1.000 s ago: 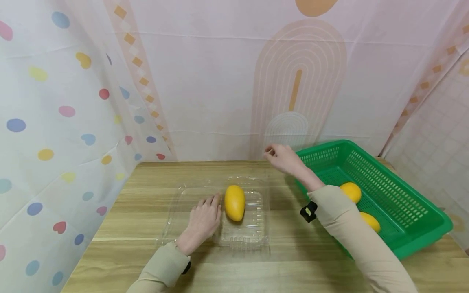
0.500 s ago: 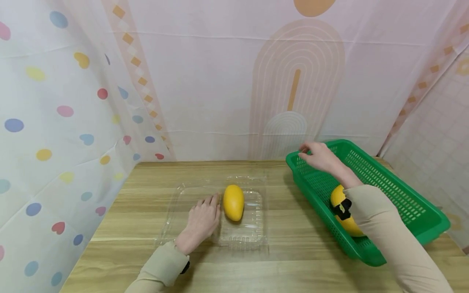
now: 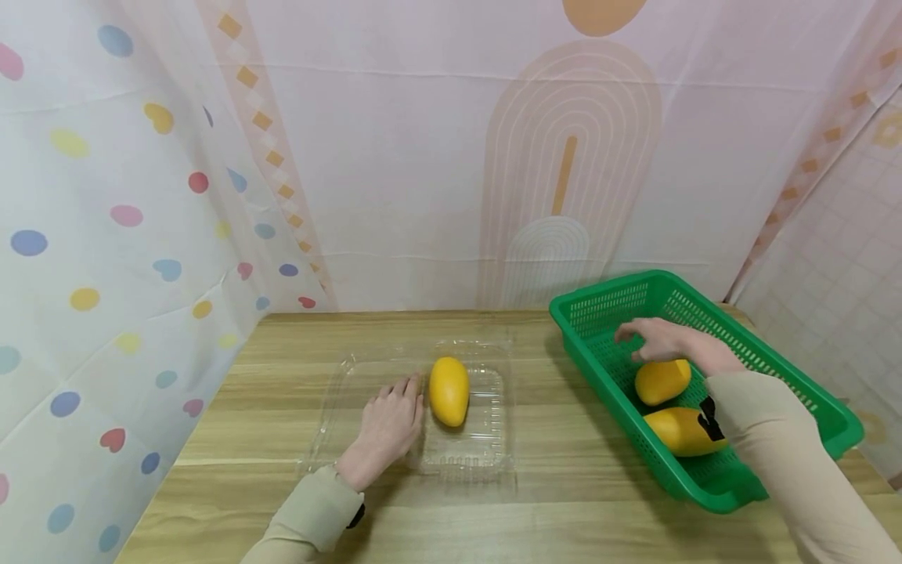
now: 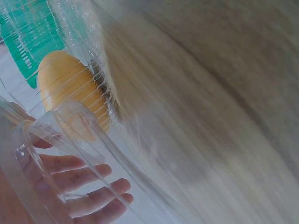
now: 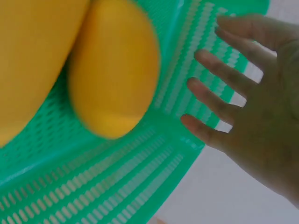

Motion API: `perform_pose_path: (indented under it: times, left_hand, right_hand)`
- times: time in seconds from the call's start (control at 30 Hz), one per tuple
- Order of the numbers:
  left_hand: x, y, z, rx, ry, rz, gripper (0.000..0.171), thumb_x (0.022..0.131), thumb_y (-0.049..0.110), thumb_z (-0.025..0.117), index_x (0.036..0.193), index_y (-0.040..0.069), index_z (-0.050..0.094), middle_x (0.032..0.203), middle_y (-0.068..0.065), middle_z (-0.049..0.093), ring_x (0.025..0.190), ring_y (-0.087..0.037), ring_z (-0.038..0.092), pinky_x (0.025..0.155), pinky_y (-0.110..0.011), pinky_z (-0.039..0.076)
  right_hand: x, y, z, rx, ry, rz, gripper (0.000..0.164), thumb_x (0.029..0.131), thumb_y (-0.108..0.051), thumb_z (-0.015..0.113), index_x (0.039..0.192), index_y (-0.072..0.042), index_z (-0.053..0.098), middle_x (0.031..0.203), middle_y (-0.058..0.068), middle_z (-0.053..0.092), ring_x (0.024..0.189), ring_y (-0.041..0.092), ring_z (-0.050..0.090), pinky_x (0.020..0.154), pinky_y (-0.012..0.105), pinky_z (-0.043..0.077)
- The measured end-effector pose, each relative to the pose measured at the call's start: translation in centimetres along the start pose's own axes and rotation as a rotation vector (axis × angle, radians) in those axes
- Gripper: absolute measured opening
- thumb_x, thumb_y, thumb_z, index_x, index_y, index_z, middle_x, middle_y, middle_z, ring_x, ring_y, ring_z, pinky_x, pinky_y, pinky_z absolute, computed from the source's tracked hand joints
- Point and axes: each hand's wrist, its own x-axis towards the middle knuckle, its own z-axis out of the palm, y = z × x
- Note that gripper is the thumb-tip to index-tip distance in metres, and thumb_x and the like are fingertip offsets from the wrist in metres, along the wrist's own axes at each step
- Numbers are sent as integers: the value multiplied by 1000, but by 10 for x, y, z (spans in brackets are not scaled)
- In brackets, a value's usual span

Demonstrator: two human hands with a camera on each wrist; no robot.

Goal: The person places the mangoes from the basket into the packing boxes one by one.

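Observation:
A clear plastic clamshell container (image 3: 486, 458) lies opened out on the table, with one yellow mango (image 3: 449, 392) in its right half. My left hand (image 3: 390, 423) rests on the container just left of that mango, fingers extended; the left wrist view shows the fingers (image 4: 96, 200) through the plastic. Over the green basket (image 3: 613, 403) hovers my right hand (image 3: 662, 339), its fingers spread and holding nothing. Below it sits a mango (image 3: 661, 382), with another mango (image 3: 680, 431) nearer the basket's front, partly covered by the sleeve. In the right wrist view, a gap separates the fingers from the closer mango (image 5: 114, 70).
The basket has slotted walls and a raised rim at the right of the wooden table (image 3: 543, 501). A patterned curtain (image 3: 402, 196) hangs behind the table, and a dotted curtain (image 3: 141, 313) along the left.
My right hand has moved rightward from beside the basket's far left corner, over its rim, and down above the mangoes. My left hand and the mango in the container have stayed put.

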Motion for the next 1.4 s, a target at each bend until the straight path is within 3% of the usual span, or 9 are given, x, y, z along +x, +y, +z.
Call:
perform_pose_path:
  times: [0.2,0.3,0.57,0.83,1.0,1.23,1.4]
  left_hand:
    - [0,1,0,-7,-18,-5,39,97,23,48,129,0,54,121,-18,64,100,-40,63,75,-52,54]
    - [0,1,0,-11,-16,-4,39,97,22,48,129,0,54,121,-18,64,100,-40,63,75,-52,54]
    - [-1,2,0,-11,-19,-9,39,97,23,48,129,1,54,121,-18,63,101,-40,63,75,-52,54]
    - [-1,1,0,-15,-10,-6,39,97,23,48,129,1,54,121,-18,64,101,-40,63,73,-52,54]
    - [-1,1,1,-17,-1,0,38,97,22,48,127,0,54,119,-18,64,99,-40,63,71,-52,54]
    - [-1,1,0,-22,-20,-9,41,98,23,47,131,1,52,122,-18,63,102,-40,63,73,-52,55]
    - [-1,1,1,-23,-20,-10,41,97,23,47,132,1,52,123,-18,63,102,-40,63,73,-52,55]
  right_hand:
    - [-9,18,8,21,-204,116,55,76,-4,63,130,-6,51,140,35,35,129,62,23,96,66,37]
    - [-13,26,12,39,-235,157,63,69,-1,66,130,-7,51,141,37,31,126,60,25,93,61,39]
    - [-14,35,25,-41,-215,170,63,67,-4,74,127,-10,52,132,33,42,111,47,42,84,54,44]
    - [-9,32,34,-87,-185,213,69,68,2,71,132,-9,47,141,34,35,118,48,41,85,55,43]
    - [-8,30,34,-117,-173,196,65,69,2,69,130,-6,46,134,30,44,104,38,47,78,45,43]
    - [-8,30,32,-120,-178,181,71,72,-3,69,137,-1,40,138,34,40,121,48,42,88,52,43]
    - [-8,30,26,-104,-159,145,69,73,-7,70,136,-1,41,131,31,47,112,43,47,81,47,43]
